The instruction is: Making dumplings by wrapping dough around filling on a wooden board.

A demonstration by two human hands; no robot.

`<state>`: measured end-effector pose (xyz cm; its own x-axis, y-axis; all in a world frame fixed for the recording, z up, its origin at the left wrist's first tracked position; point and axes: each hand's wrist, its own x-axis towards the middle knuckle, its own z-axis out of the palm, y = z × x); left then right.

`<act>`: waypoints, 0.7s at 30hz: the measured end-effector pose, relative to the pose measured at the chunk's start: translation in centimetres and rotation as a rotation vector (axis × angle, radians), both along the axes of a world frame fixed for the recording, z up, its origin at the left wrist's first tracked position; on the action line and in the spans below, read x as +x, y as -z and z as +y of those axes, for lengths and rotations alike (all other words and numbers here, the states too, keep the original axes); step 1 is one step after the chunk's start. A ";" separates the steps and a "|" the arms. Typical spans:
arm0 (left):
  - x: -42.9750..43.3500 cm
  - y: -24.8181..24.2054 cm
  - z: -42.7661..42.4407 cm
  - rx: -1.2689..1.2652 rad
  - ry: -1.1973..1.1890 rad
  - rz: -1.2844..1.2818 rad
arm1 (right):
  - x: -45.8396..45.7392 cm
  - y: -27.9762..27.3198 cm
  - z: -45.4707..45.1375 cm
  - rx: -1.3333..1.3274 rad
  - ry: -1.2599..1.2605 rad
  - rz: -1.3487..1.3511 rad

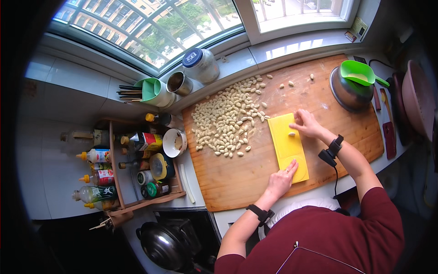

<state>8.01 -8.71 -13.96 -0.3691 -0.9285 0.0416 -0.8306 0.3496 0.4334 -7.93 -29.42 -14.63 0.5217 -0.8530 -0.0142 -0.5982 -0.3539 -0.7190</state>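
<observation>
My left hand presses its outstretched fingers onto the near end of a yellow ridged board, holding it against the wooden cutting board. Fine straight grooves cover most of the yellow board, and curved rings mark its near end. Over its far right edge is my right hand, thumb apart from the curled fingers, with nothing visible between them. Just below that thumb, a ridged dough piece lies on the yellow board. Many similar small dough shells are spread to the left, with some flour among them.
A green scoop rests on an upturned metal bowl at the far right. Leftward stand a white bowl and a rack of bottles and jars. A glass jar is on the windowsill; a lidded black pan sits at lower left.
</observation>
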 end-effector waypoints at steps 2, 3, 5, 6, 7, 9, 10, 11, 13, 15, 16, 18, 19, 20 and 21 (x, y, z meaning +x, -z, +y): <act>0.1 0.0 0.0 0.007 -0.009 -0.009 | -0.1 -0.5 1.7 -0.339 -0.146 0.079; -0.1 -0.1 0.0 0.006 -0.012 0.006 | -0.5 -0.3 1.5 -0.352 -0.139 0.083; -0.4 -0.4 -0.3 -0.009 -0.012 0.019 | -1.4 0.3 0.8 -0.087 0.394 -0.138; -0.3 -0.5 -0.4 0.007 -0.020 0.077 | -1.8 0.4 0.8 -0.038 0.516 -0.183; -0.1 -0.5 -0.3 0.024 -0.027 0.135 | -1.9 0.5 1.6 -0.045 0.514 -0.189; 0.5 0.0 -0.2 -0.006 -0.029 0.159 | -1.9 0.8 4.9 0.097 0.266 -0.269; 0.6 0.1 -0.3 -0.027 -0.034 0.186 | -1.7 0.4 7.0 0.111 0.121 -0.207; 0.3 -0.5 -0.5 -0.035 -0.030 0.187 | -1.6 -0.3 9.1 0.125 -0.018 -0.141; -0.9 -2.7 -0.6 0.019 -0.223 0.252 | -2.2 -1.3 12.0 0.503 -0.181 -0.128; -1.6 -3.5 -0.5 0.032 -0.160 0.230 | -1.8 -1.9 14.6 0.797 -0.098 -0.567; -1.9 -3.7 -0.4 0.049 -0.106 0.207 | -1.9 -2.3 15.2 0.814 -0.095 -0.576; -2.2 -4.0 -0.3 -0.046 -0.057 0.251 | -2.4 -2.8 15.5 0.764 -0.131 -0.543; -2.3 -4.1 -0.2 -0.138 -0.013 0.296 | -2.7 -3.1 15.5 0.719 -0.169 -0.507; -2.4 -4.1 -0.2 -0.142 -0.009 0.295 | -2.9 -3.4 15.6 0.756 -0.154 -0.513; -2.4 -4.1 -0.1 -0.116 0.013 0.241 | -3.2 -3.3 15.6 0.751 -0.150 -0.514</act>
